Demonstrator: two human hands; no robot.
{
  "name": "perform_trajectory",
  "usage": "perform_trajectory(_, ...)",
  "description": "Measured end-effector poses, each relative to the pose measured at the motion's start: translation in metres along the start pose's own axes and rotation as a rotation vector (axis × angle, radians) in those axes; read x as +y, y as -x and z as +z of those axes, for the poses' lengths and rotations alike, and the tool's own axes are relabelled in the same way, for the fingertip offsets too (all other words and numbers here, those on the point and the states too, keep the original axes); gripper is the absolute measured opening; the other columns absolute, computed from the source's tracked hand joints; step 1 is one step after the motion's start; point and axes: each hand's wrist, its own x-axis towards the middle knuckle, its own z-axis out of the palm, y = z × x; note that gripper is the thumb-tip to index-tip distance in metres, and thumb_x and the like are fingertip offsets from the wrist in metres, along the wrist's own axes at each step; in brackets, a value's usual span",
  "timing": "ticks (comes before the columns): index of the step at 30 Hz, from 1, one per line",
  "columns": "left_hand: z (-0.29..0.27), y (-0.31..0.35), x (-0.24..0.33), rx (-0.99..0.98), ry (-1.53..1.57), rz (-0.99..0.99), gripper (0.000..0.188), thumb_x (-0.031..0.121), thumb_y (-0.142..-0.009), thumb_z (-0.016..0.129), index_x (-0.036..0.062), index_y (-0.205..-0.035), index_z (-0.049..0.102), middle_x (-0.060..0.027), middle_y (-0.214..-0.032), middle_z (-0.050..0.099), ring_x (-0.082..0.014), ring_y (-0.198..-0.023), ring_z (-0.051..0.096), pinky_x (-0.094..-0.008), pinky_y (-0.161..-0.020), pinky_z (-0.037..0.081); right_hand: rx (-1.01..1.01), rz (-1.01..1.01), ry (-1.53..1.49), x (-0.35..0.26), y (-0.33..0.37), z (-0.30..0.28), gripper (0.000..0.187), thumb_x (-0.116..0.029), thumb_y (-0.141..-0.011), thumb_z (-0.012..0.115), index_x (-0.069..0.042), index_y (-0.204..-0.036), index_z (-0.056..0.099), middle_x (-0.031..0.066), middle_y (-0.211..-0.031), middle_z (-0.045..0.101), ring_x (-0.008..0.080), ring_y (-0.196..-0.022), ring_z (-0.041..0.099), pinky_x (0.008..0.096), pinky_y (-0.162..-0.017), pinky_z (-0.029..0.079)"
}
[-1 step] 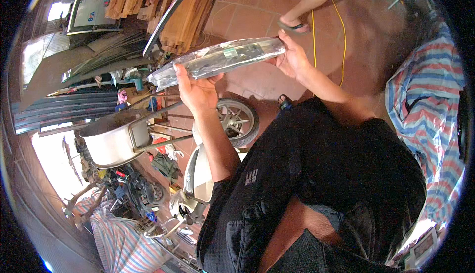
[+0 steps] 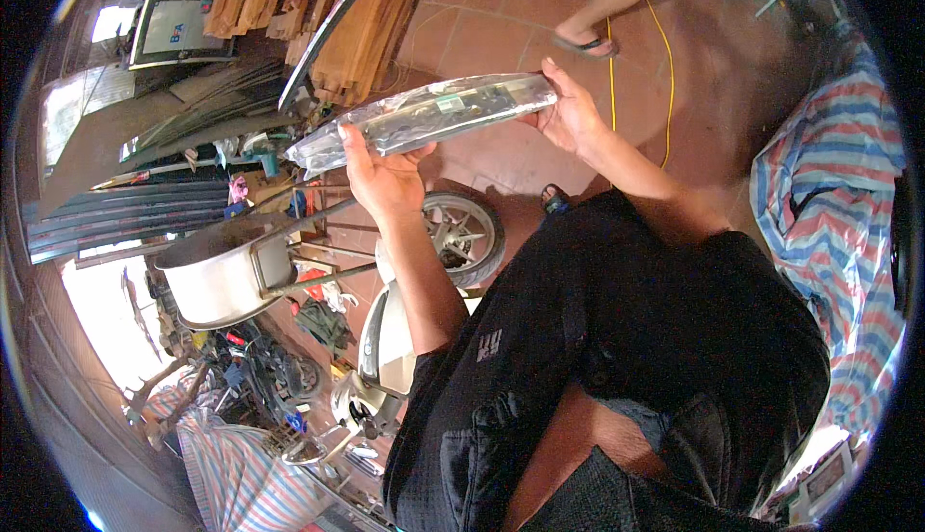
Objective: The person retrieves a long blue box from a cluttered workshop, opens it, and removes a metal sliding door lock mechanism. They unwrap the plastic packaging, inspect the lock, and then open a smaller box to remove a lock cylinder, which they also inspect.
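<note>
A long, narrow package in shiny clear plastic wrap (image 2: 414,127) is held up level with both hands, slightly tilted with its right end higher. Dark contents and a small pale label show through the wrap, but their kind I cannot make out. My left hand (image 2: 387,180) grips the lower edge near the left end, thumb on the near face. My right hand (image 2: 570,113) closes round the right end with the thumb on top. Most of the fingers are hidden behind the package.
A motorbike (image 2: 390,339) and a large white tub (image 2: 226,272) stand at left, near stacked wooden boards (image 2: 361,31). Striped sheeting (image 2: 829,204) hangs at right. A yellow cable (image 2: 671,98) crosses the tiled floor, where another person's sandalled foot (image 2: 583,42) stands.
The other person's leg and sandalled foot have shifted slightly to the right. My hands and the package stay nearly where they were.
</note>
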Motion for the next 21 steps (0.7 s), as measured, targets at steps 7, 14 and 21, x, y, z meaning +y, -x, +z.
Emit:
perform_trajectory(7, 0.027, -0.031, -0.008, 0.286, -0.289, 0.250, 0.057, 0.050, -0.101, 0.053, 0.0005, -0.130, 0.054, -0.0148, -0.117, 0.067, -0.0260, -0.098, 0.069, -0.0407, -0.075, 0.058, -0.042, 0.032, 0.027, -0.010, -0.009, -0.009, 0.037, -0.043, -0.107, 0.047, -0.007, -0.110, 0.058, 0.0162, -0.099, 0.071, 0.0250, -0.084, 0.073, 0.0340, -0.071, 0.065)
perform_trajectory(14, 0.046, -0.039, -0.018, -0.281, 0.029, 0.359, 0.055, 0.047, -0.098, 0.063, 0.0044, -0.132, 0.054, -0.0206, -0.121, 0.063, -0.0320, -0.106, 0.066, -0.0474, -0.096, 0.052, 0.009, 0.152, 0.107, -0.023, -0.010, -0.001, 0.038, -0.033, -0.108, 0.047, -0.001, -0.127, 0.055, 0.0192, -0.102, 0.071, 0.0270, -0.085, 0.074, 0.0334, -0.066, 0.065)
perform_trajectory(21, 0.060, -0.050, -0.028, 0.250, -0.249, 0.409, 0.032, 0.033, -0.094, 0.074, 0.0073, -0.107, 0.061, -0.0047, -0.094, 0.067, -0.0162, -0.078, 0.064, -0.0314, -0.065, 0.053, 0.039, 0.197, 0.215, -0.035, -0.007, -0.001, 0.045, -0.033, -0.108, 0.045, 0.002, -0.135, 0.051, 0.0237, -0.114, 0.068, 0.0300, -0.092, 0.073, 0.0352, -0.070, 0.065)
